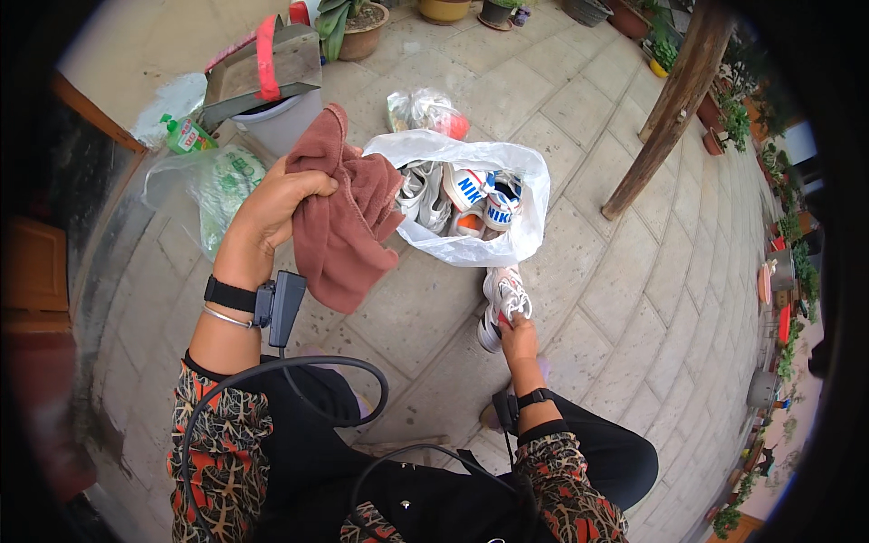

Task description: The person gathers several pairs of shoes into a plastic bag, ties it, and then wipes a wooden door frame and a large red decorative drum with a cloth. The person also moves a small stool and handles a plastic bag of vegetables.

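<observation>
My left hand holds up a reddish-brown cloth, gripped at its left side between thumb and fingers. Lower and to the right, my right hand has hold of a white and pink sneaker at its opening. The shoe's toe points away from me, close to the near edge of a white plastic bag. Inside that wide-mouthed bag lie several shoes: a grey-white pair at the left and white Nike sneakers with blue lettering at the right.
Behind the bag sits a clear plastic bag with mixed contents. At left are a green pump bottle, a green-printed plastic bag and a bucket beneath a metal dustpan. A wooden post slants at right. Cables cross my lap.
</observation>
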The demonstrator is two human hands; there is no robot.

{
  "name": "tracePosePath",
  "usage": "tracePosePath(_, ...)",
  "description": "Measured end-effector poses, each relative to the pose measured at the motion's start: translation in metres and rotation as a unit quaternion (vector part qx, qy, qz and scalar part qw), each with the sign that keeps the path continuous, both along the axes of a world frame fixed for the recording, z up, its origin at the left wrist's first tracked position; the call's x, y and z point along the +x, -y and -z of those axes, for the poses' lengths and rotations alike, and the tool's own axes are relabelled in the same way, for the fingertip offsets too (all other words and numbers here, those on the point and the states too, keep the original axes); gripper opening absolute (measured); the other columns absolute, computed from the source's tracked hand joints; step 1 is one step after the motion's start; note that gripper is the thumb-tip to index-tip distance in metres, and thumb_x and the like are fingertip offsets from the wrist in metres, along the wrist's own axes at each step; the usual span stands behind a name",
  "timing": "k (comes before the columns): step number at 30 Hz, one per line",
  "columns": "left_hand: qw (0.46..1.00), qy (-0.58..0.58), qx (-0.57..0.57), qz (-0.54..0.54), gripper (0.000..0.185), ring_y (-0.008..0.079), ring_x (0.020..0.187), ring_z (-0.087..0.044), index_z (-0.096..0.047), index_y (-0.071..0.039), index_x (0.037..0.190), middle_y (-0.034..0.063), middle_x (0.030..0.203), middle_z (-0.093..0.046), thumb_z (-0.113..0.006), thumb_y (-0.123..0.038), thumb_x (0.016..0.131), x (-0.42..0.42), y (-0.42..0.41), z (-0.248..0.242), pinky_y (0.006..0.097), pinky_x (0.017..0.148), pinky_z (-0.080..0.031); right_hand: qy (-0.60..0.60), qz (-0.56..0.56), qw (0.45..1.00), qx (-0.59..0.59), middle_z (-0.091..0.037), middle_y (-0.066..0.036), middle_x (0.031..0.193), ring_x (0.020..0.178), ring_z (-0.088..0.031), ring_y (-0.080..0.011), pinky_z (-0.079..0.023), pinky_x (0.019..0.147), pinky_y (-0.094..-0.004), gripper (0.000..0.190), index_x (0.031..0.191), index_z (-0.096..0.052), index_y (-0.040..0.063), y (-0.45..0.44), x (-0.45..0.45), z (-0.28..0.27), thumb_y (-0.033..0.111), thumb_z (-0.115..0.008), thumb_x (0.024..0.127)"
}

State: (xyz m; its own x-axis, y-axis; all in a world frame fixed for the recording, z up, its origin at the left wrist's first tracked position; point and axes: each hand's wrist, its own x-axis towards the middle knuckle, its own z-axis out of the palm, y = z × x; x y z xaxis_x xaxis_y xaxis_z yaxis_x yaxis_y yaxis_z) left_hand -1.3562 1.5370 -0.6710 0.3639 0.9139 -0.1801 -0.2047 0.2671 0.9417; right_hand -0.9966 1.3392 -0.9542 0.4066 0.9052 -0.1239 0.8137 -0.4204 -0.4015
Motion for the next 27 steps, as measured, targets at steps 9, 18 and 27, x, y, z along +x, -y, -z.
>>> tracePosePath(9,0.993,-0.105,-0.007,0.051,0.049,0.016,0.099,-0.06,-0.056,0.005,0.121,0.0083,0.112,-0.062,-0.052,0.003,0.073,-0.013,-0.005,0.012,0.0274,0.092,-0.048,-0.501,0.172,0.813,0.242,-0.067,0.001,0.085,0.068,-0.055,-0.005,-0.041,0.058,-0.0201,0.012,0.102,-0.069,0.004,0.01,0.024,-0.142,0.006,-0.064,0.091)
tracePosePath(18,0.999,-0.043,-0.012,0.011,0.048,0.0182,0.103,-0.06,-0.056,0.004,0.12,0.0098,0.117,-0.061,-0.051,0.005,0.072,-0.016,-0.007,0.013,0.0308,0.091,-0.051,-0.782,0.114,0.591,0.162,-0.06,-0.011,0.125,0.107,-0.064,-0.0253,-0.056,0.086,-0.0436,0.043,0.133,-0.048,0.003,-0.051,-0.067,-0.165,0.022,-0.058,0.096)
tracePosePath(27,0.997,0.074,-0.029,-0.025,0.049,0.0255,0.113,-0.06,-0.054,0.006,0.121,0.0146,0.125,-0.058,-0.05,0.007,0.072,-0.007,-0.001,0.012,0.0392,0.099,-0.05,-0.855,0.222,0.409,0.228,-0.062,-0.004,0.109,0.087,-0.06,-0.0197,-0.047,0.064,-0.0338,0.03,0.118,-0.049,0.015,-0.144,-0.139,-0.089,0.018,-0.065,0.093)
